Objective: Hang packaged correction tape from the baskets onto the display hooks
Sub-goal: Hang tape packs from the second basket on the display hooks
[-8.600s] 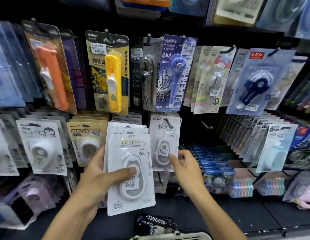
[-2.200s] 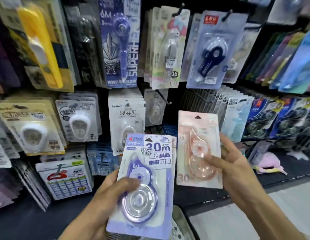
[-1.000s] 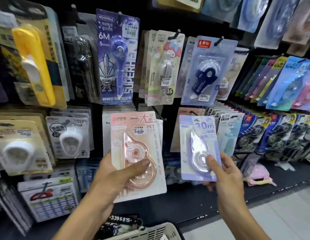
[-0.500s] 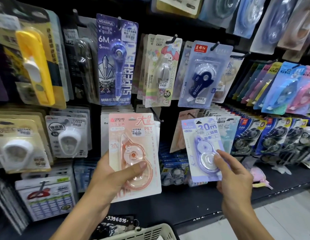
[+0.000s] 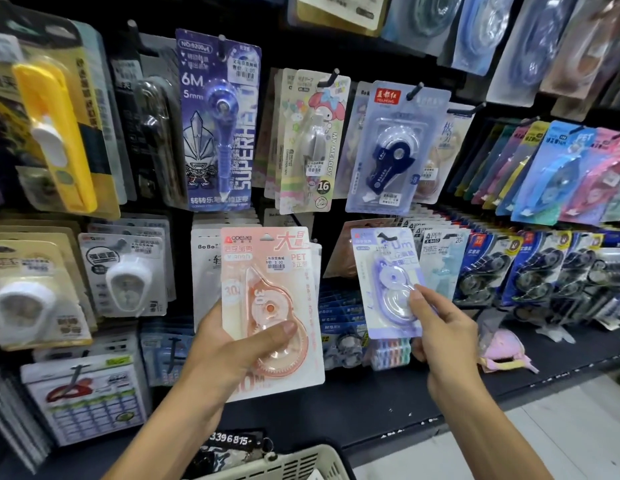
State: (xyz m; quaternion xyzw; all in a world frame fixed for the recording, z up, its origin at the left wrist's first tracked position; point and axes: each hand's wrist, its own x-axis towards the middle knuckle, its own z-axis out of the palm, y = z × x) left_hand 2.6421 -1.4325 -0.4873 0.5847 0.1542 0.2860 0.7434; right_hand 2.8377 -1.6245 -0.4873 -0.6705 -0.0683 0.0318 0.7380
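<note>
My left hand (image 5: 229,355) grips a pink correction tape pack (image 5: 270,306), held upright in front of the white BoBo packs. Its thumb lies across the clear blister. My right hand (image 5: 440,337) pinches the lower edge of a lilac correction tape pack (image 5: 384,282). That pack's top hole sits at a black display hook (image 5: 385,236) in the lower row, with a pink pack behind it. A white basket (image 5: 294,464) shows at the bottom edge.
The black pegboard wall is crowded with hanging packs: a purple 6M pen-type tape (image 5: 218,126), a My Melody pack (image 5: 315,140), a navy tape pack (image 5: 395,150). Dense rows of packs (image 5: 509,271) hang to the right. A black shelf ledge (image 5: 370,407) runs below.
My right hand has lifted the lilac pack up and left until its top hole reached the hook. The pink pack in my left hand has stayed nearly still.
</note>
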